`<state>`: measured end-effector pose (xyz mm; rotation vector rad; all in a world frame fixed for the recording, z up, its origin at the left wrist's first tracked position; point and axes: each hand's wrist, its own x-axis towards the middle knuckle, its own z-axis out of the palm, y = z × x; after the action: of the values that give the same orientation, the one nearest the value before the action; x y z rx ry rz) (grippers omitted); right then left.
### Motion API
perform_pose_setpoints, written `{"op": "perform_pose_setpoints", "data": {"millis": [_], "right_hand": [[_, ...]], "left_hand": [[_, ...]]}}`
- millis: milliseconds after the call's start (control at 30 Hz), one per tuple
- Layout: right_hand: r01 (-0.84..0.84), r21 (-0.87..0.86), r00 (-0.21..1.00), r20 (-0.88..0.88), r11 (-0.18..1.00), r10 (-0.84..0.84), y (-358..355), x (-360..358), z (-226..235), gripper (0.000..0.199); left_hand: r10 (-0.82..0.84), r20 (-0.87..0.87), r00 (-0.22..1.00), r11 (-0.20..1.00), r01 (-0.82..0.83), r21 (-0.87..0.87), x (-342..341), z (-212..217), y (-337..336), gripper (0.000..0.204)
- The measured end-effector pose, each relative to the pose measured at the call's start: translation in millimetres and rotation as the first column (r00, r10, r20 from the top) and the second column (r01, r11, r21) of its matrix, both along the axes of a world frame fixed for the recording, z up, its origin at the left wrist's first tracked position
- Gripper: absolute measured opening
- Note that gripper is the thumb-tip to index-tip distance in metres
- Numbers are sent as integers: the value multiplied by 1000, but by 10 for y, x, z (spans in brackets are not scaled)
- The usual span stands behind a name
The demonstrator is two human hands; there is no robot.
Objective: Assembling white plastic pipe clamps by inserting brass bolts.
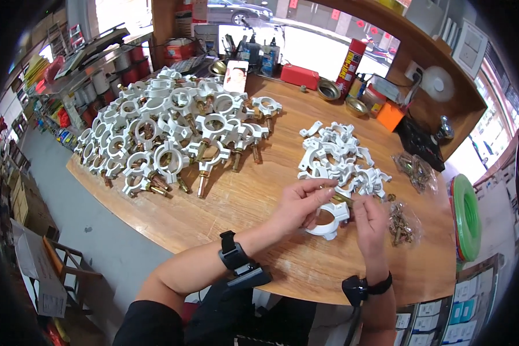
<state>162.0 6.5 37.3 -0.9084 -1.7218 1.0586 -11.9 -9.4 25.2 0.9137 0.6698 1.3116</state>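
A brass-coloured expansion bolt (342, 198) spans the gap between my two hands in front of me. One end is pinched by the thumb and fingers of my left hand (303, 202). My right hand (370, 218) is closed on the other end. Just under the bolt is a white plastic pipe clamp (327, 230), its ring close against my left fingers; whether it is joined to the bolt is hidden. Beyond my hands lies a small heap of white clamp pieces (340, 151). To the left spreads a large pile of white clamps with bolts attached (155, 124).
Clear bags of bolts (402, 225) lie right of my right hand on the wooden table (213, 222). A phone (236, 76) stands behind the large pile. Farther back are a red case (299, 75), a red spray can (352, 68) and an orange box (390, 116). Green coils (466, 210) hang beside the table's right edge.
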Motion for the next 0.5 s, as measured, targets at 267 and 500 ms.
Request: {"op": "perform_pose_setpoints", "data": {"millis": [267,500], "right_hand": [[-71,-169,994,-96,983,55,-18,102,60,22],[-74,-26,975,-211,997,67,-69,-38,115,19]], "left_hand": [[7,-40,999,1000,-6,27,13,-22,-38,32],[77,65,995,997,-78,25,0,98,-77,31]]}}
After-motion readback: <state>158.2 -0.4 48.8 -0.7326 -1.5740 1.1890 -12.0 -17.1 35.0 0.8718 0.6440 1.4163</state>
